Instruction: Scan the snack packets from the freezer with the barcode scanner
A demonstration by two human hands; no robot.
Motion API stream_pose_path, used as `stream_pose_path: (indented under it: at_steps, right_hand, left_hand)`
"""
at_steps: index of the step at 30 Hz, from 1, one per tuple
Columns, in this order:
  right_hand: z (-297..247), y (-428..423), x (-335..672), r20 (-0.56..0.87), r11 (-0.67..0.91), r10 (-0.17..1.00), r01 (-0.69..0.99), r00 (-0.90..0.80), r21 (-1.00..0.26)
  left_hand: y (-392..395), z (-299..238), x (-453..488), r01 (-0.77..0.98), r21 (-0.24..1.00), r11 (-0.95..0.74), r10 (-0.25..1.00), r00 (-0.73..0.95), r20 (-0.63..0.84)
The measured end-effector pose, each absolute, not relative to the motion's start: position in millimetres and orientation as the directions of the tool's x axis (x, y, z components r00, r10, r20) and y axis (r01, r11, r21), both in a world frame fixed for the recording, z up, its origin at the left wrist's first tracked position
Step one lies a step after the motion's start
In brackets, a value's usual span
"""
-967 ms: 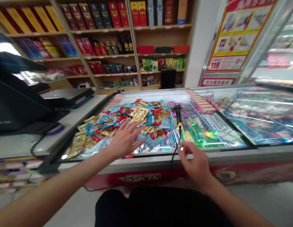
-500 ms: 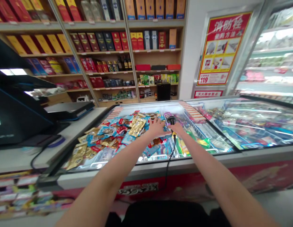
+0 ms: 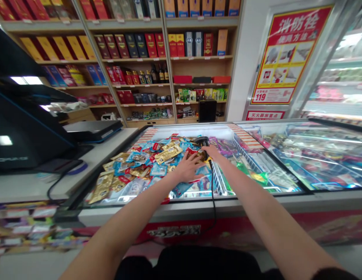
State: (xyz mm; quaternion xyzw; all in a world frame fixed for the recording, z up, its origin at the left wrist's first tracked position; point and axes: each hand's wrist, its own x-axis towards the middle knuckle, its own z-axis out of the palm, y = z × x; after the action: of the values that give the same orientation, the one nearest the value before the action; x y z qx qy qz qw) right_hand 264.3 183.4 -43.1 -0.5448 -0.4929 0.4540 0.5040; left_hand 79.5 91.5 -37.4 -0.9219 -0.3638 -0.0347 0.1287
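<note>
Pressed left hand [image 3: 187, 169] onto heap of blue and gold foil snack packets [image 3: 146, 165], fingers [image 3: 194, 161] spread apart; reached right hand [image 3: 212, 151] to black corded handheld scanner [image 3: 202, 141], closure impossible to tell; heap left lying in left half of glass-topped chest freezer [image 3: 181, 207].

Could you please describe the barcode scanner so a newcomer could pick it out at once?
Start at the long chest freezer with the red front. Above its heap of foil snack packets, the right hand holds a handheld barcode scanner. Unlike the bright packets, it is black with a yellow collar, trailing a black cord over the freezer's front edge.
</note>
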Motion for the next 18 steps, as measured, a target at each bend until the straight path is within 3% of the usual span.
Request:
stream_pose_path:
  at_steps: [5,9,18]
  right_hand:
    - [-43.8,163.6,259.2,-0.007,-0.009,0.999,0.057,0.043,-0.998]
    - [-44.7,142.7,271.1,-0.018,-0.016,0.991,-0.020,0.132,-1.000]
    - [-47.4,86.9,310.6,-0.133,-0.002,0.954,-0.438,0.268,-0.899]
  left_hand:
    - [90.5,-31.0,52.0,0.609,-0.282,-0.742,0.584,0.793,0.174]
    - [83.4,-31.7,45.3,0.641,-0.299,-0.707,0.599,0.768,0.228]
    - [34.3,-41.4,43.3,0.871,-0.102,-0.481,0.800,0.483,0.356]
